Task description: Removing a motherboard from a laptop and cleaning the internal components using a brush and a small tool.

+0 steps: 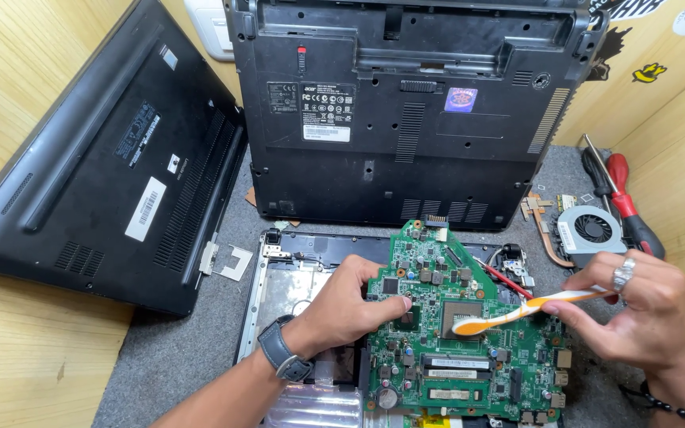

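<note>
Left hand [354, 305] grips the green rectangular circuit board [461, 333] by its left edge (long axis toward the desk's near edge); right hand [644, 305] pinches an orange-white toothbrush [517, 311], bristles pointing left on the board's chip.

- We are looking down steeply from head height, close over the grey mat [176, 357].
- We are facing the wooden wall [660, 111] along the frame's top.
- Our forearms are entering from the bottom edge; no second view is sharing this scene.
</note>
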